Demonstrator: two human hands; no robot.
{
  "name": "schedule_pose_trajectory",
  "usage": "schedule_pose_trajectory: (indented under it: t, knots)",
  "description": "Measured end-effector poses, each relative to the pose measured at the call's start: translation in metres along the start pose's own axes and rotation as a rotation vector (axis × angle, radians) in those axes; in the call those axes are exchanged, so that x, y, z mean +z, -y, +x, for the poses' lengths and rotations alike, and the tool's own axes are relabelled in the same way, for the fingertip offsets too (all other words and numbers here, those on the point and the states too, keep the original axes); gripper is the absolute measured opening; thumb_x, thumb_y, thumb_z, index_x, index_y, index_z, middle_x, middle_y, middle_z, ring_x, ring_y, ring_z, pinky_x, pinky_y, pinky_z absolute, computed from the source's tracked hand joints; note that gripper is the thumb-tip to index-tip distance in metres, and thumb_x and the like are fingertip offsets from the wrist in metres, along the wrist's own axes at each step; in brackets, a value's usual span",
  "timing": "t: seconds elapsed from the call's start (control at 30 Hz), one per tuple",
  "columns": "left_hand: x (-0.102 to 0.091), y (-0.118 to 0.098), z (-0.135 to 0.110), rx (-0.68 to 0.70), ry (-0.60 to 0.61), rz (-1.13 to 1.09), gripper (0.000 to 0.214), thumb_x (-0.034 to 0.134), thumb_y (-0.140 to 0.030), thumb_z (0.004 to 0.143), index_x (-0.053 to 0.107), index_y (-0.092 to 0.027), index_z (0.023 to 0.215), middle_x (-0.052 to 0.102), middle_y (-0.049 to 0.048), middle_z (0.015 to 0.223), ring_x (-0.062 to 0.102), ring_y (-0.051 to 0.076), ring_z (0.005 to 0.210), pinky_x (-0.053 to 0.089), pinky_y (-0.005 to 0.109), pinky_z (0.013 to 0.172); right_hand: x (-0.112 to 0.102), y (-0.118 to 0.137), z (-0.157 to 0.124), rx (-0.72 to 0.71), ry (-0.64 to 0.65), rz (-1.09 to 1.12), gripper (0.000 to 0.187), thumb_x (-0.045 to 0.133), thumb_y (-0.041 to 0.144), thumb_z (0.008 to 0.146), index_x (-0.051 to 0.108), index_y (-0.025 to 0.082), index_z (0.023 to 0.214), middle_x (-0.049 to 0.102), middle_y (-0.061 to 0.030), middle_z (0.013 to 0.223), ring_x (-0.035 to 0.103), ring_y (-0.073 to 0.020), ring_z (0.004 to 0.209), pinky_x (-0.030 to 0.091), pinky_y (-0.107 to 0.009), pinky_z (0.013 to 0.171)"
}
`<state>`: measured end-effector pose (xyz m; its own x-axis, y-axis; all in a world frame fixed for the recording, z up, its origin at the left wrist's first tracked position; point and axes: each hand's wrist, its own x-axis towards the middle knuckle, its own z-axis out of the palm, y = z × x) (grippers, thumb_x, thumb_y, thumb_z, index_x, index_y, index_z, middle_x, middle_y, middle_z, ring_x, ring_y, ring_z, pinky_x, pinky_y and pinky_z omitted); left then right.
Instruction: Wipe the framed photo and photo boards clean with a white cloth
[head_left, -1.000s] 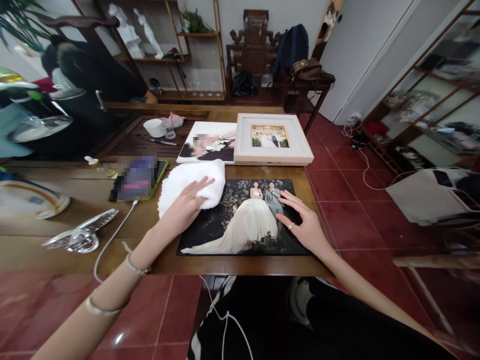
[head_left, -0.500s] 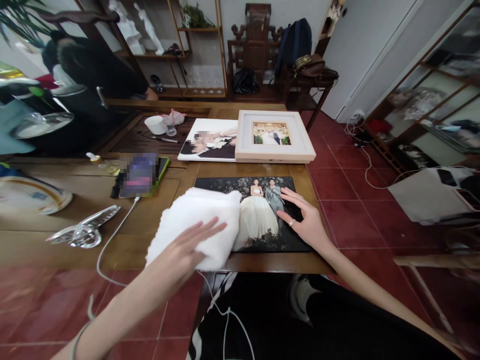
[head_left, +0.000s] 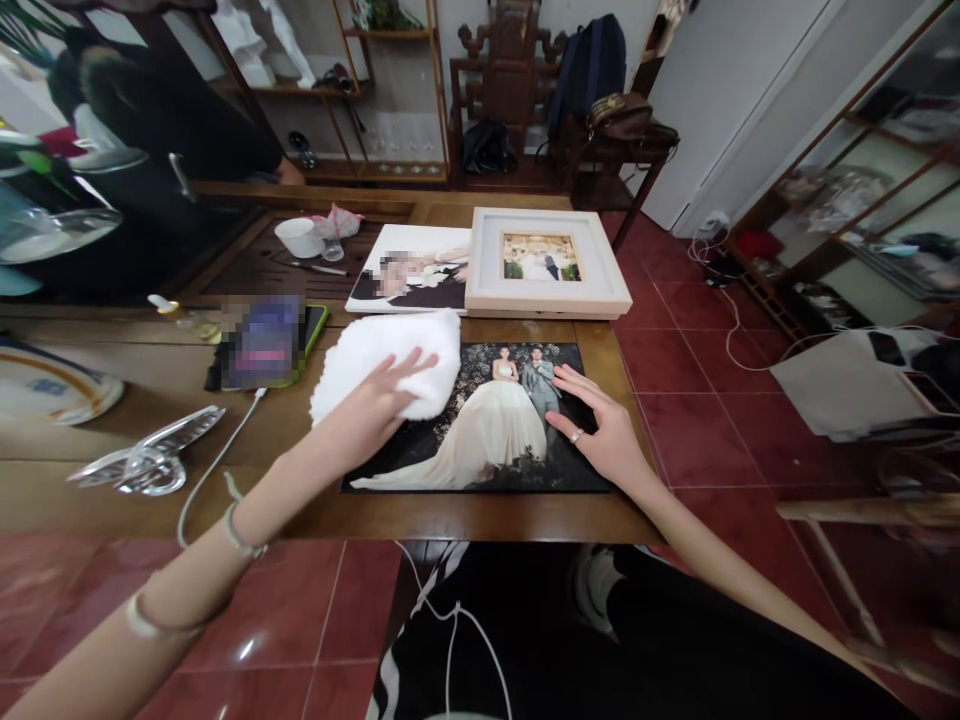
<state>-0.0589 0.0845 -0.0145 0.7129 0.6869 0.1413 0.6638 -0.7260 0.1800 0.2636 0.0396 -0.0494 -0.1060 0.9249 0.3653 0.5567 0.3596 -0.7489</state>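
A dark wedding photo panel (head_left: 480,430) lies flat near the table's front edge, showing a couple, one in a long white dress. My left hand (head_left: 379,400) holds a folded white towel (head_left: 360,355) down over the panel's upper left corner, fingers spread across the fluffy fabric. That corner is hidden beneath the towel. On the panel's right side rests my right hand (head_left: 604,430), fingers stretched out and holding nothing; a ring shows on one finger.
Behind the panel lie a white-edged photo print (head_left: 409,270) and a pale framed photo (head_left: 551,262). A phone (head_left: 262,345) on a cable, a silver winged ornament (head_left: 150,450), a dropper bottle (head_left: 187,322) and a white cup (head_left: 300,238) stand leftward. A person's dark sleeve (head_left: 195,130) shows beyond.
My left hand has pushed the towel away from me, from the panel's lower left to its upper left, uncovering the dress's train. My right hand stays on the panel's right side.
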Motion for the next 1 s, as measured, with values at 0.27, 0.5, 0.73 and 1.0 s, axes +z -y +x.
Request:
schedule_pose_trajectory:
  t: [0.27,0.5,0.73,1.0]
  knots:
    - [-0.012,-0.092,-0.064,0.148,0.036,-0.13,0.031,0.056,-0.001,0.083,0.055,-0.018,0.056,0.038,0.0029,0.152,0.027,0.025,0.143,0.024,0.044,0.121,0.0,0.002,0.001,0.004,0.008,-0.025,0.035,0.065,0.035,0.085,0.066,0.025,0.119,0.061,-0.0079,0.134,0.05,-0.0257,0.132,0.04,-0.05,0.111]
    - [-0.016,-0.072,-0.041,0.155,0.053,-0.13,0.03,0.046,0.007,0.079,0.065,-0.016,0.074,0.04,0.0094,0.15,0.03,0.026,0.142,0.032,0.048,0.116,-0.004,-0.002,0.001,-0.016,0.061,-0.028,0.039,0.065,0.035,0.085,0.064,0.025,0.122,0.059,-0.0083,0.136,0.048,-0.0246,0.133,0.038,-0.05,0.112]
    - [-0.001,0.009,0.013,-0.006,-0.006,-0.027,0.03,0.044,-0.002,0.079,0.07,-0.016,0.087,0.039,0.0102,0.15,0.027,0.026,0.144,0.029,0.054,0.116,-0.004,-0.002,0.001,-0.013,0.053,-0.02,0.038,0.065,0.036,0.085,0.064,0.027,0.122,0.06,-0.0073,0.135,0.048,-0.0249,0.133,0.039,-0.051,0.111]
    - [0.002,-0.017,-0.007,0.059,-0.008,-0.042,0.03,0.042,-0.001,0.081,0.068,-0.015,0.081,0.039,0.0131,0.15,0.024,0.026,0.144,0.029,0.056,0.115,-0.001,0.002,0.0,-0.017,0.01,-0.039,0.035,0.064,0.034,0.086,0.066,0.025,0.12,0.062,-0.0079,0.132,0.051,-0.0252,0.13,0.041,-0.05,0.11]
